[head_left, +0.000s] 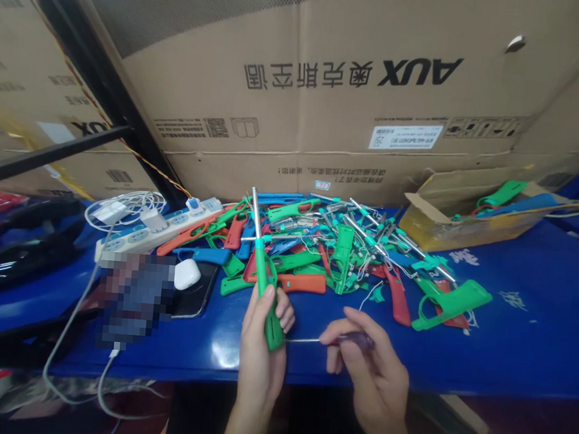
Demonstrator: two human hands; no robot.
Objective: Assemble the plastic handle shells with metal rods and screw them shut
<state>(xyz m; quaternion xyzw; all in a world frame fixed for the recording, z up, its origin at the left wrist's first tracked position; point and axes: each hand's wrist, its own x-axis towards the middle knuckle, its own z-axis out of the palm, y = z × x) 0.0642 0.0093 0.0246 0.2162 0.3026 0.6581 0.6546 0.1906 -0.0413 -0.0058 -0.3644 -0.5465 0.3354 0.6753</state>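
Note:
My left hand (260, 348) is closed round a green plastic handle piece (268, 305) with a metal rod sticking up from it, held upright above the blue table's front edge. My right hand (375, 374) is closed on a small screwdriver (354, 340) with a dark purple handle. Its thin shaft points left and its tip touches the green piece near the bottom. Just behind both hands lies a heap of green, orange, red and blue plastic handle parts (327, 253) mixed with metal rods and thin wires.
A small open cardboard box (439, 222) with more parts sits at the right on the blue table (521, 329). A white power strip (158, 230) with chargers and cables, a white earbud case (186, 274) and a phone lie at the left. Big cardboard boxes (340, 87) stand behind.

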